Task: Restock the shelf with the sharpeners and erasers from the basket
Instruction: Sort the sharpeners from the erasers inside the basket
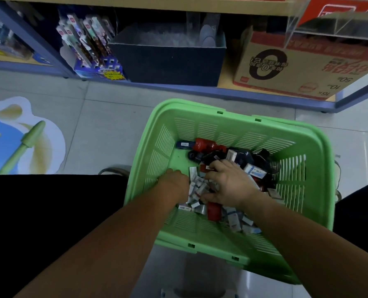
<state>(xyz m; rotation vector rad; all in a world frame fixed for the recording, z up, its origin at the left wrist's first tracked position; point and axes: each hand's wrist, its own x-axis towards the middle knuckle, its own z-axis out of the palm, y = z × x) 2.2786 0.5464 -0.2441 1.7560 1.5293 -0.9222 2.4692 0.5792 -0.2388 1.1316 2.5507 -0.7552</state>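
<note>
A green plastic basket (228, 125) stands on the floor in front of me. It holds a heap of small white boxed erasers (234, 222) and red and dark sharpeners (204, 145). Both my hands are down inside it. My left hand (174, 183) has its fingers curled around a bunch of white eraser boxes (197, 186). My right hand (230, 183) lies over the pile beside it, fingers bent down into the items; what it grips is hidden under the palm. The shelf (178, 86) runs along the top of the view.
On the bottom shelf stand a display box of pens (88, 41), a dark open bin (168, 59) and a cardboard carton (297, 67). A clear acrylic tray (329, 24) sits at upper right. A floor sticker (22, 136) lies at left. My dark-clad knees flank the basket.
</note>
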